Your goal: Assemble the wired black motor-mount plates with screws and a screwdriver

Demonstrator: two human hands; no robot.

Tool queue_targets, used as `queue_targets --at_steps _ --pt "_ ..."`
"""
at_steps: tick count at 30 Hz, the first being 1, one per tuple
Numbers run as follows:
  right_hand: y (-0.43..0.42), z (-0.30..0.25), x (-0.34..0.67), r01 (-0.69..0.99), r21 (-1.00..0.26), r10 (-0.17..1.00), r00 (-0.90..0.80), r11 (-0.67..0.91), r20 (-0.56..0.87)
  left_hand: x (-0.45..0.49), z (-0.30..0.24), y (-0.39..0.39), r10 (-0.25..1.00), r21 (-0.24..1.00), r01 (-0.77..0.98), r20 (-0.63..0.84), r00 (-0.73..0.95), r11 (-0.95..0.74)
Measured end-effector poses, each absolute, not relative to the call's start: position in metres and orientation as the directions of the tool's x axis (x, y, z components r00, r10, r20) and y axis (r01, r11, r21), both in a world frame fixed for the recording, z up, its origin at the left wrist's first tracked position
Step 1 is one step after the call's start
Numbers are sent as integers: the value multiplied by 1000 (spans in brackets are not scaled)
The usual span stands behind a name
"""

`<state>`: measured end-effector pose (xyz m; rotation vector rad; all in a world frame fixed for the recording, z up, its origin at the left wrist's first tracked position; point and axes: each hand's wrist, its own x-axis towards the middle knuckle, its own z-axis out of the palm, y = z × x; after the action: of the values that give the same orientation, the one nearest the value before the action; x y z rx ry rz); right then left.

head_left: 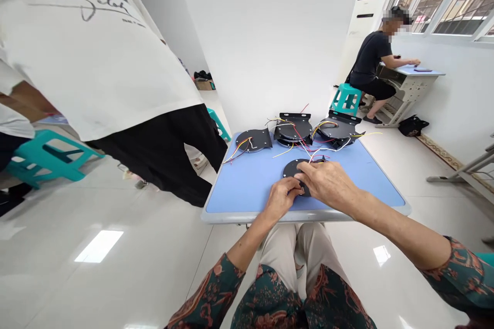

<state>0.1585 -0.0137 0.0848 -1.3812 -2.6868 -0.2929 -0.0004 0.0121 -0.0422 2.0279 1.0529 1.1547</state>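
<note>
In front of me on the blue tabletop (247, 182) lies a black round flat unit (290, 168) with thin coloured wires, partly hidden by my hands. My left hand (280, 198) is closed, thumb and fingers pinched at its near edge. My right hand (328, 183) grips the unit from the right, its fingers bent over the top face. Whether a small part sits between the fingertips is hidden. Beyond it are similar black units: one at the left (254, 140), a stack in the middle (295, 128) and another stack at the right (337, 128).
Loose red, yellow and white wires (304, 146) trail between the units. A person in a white shirt (116, 71) stands close by on the left, near teal stools (50, 156). Another person (372, 56) sits at a desk (415, 79) at the back right. A white wall (270, 35) rises behind the table.
</note>
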Motion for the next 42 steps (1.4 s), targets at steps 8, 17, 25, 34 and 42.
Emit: queue_targets --at_steps 8,17,25,34,42 --pt "-13 69 169 835 129 791 -548 534 272 2 -43 12 836 728 417 428 344 -544" --pt "-20 68 157 926 131 862 -377 354 340 5 -40 10 853 705 479 422 308 -522" --pt "-8 65 159 963 -106 911 -194 247 365 4 -41 12 872 793 375 383 304 -480" --pt "-16 77 262 -56 -984 956 253 171 152 -14 -46 19 984 983 -56 171 -44 -173" --pt "-28 7 275 -158 -828 840 -25 -538 -542 -16 -40 35 993 991 53 -121 -14 122"
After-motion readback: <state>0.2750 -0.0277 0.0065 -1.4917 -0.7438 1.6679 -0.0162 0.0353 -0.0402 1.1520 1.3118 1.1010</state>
